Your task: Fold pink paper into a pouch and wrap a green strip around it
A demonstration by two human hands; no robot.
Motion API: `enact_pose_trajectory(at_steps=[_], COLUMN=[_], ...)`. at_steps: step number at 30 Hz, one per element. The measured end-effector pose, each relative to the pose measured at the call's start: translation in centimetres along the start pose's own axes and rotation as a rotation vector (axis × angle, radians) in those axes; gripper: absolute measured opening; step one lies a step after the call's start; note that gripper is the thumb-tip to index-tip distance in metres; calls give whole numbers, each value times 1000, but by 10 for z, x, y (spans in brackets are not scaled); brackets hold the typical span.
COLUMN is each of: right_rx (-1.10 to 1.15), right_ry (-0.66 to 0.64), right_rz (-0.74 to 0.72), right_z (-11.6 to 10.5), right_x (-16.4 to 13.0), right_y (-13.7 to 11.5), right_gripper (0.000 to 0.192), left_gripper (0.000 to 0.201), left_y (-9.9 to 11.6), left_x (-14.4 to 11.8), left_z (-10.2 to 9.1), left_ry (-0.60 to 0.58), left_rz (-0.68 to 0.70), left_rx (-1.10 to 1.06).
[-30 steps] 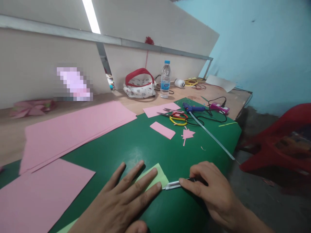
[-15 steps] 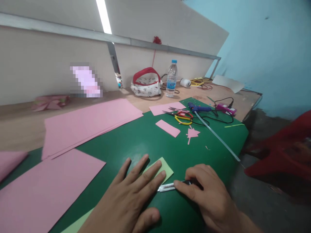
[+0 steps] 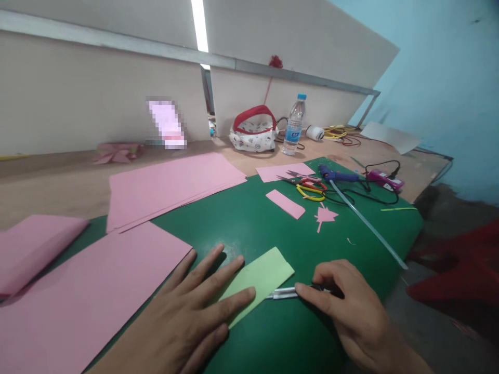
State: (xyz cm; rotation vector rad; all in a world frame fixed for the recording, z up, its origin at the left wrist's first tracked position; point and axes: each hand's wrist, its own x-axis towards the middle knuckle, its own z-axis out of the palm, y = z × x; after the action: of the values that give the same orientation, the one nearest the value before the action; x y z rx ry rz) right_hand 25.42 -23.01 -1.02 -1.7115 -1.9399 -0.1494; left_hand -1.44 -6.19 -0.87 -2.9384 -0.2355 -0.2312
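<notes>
A strip of light green paper [image 3: 268, 268] lies flat on the green mat [image 3: 241, 218]. My left hand [image 3: 195, 306] rests on it with fingers spread, the index finger pressing near its lower edge and the thumb beside it. Between the fingers and thumb of my right hand [image 3: 351, 306] is a utility knife [image 3: 286, 293]; its handle end is hidden in the palm. The knife's blade tip touches or slips under the paper's near edge; I cannot tell which. A large pink paper sheet [image 3: 97, 296] reaches under or beside my left hand.
Scissors [image 3: 312, 191], a glue gun [image 3: 339, 174] with a long glue stick [image 3: 368, 224], and pink paper pieces [image 3: 286, 203] lie beyond my hands. More pink sheets [image 3: 171, 187] are stacked at left. Behind stand a water bottle [image 3: 294, 127] and a pouch [image 3: 253, 132]. A red chair [image 3: 460, 280] is at right.
My left hand has shifted left and drawn back, its fingers now spread wider, so more of the green paper shows. The knife stays in my right hand beside the paper. The view has turned left.
</notes>
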Motion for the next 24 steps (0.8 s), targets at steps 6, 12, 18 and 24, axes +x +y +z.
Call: enact_pose_trajectory(at_steps=[6,12,18,24], right_rx=[14,73,89,45], right_ry=[40,-7,22,40], right_rz=[118,304,312,231], right_z=[11,11,13,18], right_x=[-2,3,2,-1], right_y=[-3,-12,-12,-13], right_gripper=[19,24,25,23], left_gripper=[64,63,60,58], left_y=[-1,1,0,3], left_x=[-3,1,0,-1], left_z=[2,-1,2,-3], left_ry=[13,37,37,37], left_rz=[17,-11,-32,-46], left_rx=[8,3,-26,-94])
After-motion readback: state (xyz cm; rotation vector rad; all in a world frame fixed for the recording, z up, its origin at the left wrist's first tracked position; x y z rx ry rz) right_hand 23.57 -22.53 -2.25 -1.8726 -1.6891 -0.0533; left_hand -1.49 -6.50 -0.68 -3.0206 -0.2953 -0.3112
